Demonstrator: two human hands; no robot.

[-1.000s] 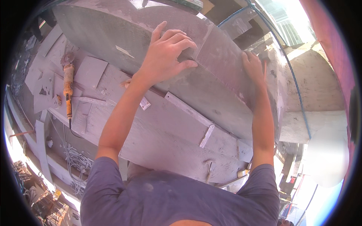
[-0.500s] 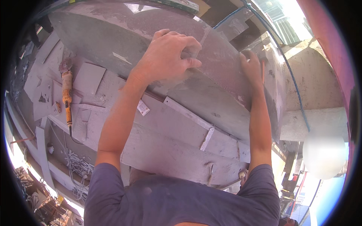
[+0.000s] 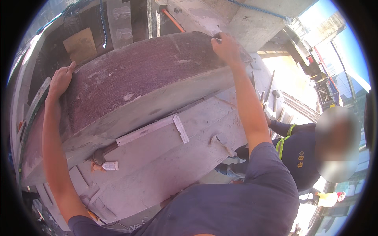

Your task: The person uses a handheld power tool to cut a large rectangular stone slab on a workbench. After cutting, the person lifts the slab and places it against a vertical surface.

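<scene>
A long raised block with a reddish-brown top slab (image 3: 145, 65) and a grey side (image 3: 157, 104) stretches in front of me. My left hand (image 3: 60, 82) lies at the left part of the slab's far edge, one finger stretched out and the others partly hidden. At the far right corner my right hand (image 3: 227, 49) is closed, its thumb and fingers bent together at the slab's edge. Whatever sits between those fingers is too small to make out. Both arms are spread wide across the slab.
On the dusty ledge (image 3: 157, 165) below lie a metal framing square (image 3: 146, 131), a hammer (image 3: 223, 146), a white tube (image 3: 110, 166) and a dark mallet head (image 3: 98, 156). A co-worker (image 3: 297, 151) in a dark shirt is close on my right. Blue rope (image 3: 256, 7) hangs beyond.
The view has swung to the right, bringing the co-worker into sight. My left hand, earlier loosely curled over the slab's middle, is now at its left part. My right hand remains at the right end.
</scene>
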